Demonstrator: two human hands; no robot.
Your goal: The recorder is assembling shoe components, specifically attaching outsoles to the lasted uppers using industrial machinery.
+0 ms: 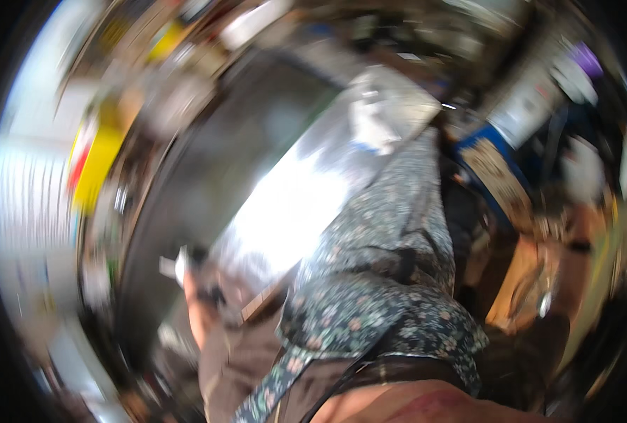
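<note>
My left hand (189, 280) is at the left, beside the near end of a shiny metal work surface (292, 204). A small white thing (181, 265) shows at its fingers; whether they hold it, I cannot tell. At the far right my right arm reaches forward, with a dark band at the wrist. My right hand (585, 217) is smeared by motion, and a whitish thing (584, 169) shows just beyond it. On the far end of the metal surface lies a crumpled white thing (374, 127), perhaps cloth or paper.
A dark, flat panel (236, 134) runs along the metal surface's left side. A yellow and red object (98, 158) stands farther left. To the right are a blue-edged box (495, 173) and an orange-brown board or box (514, 282). A floral apron (370, 303) covers my front.
</note>
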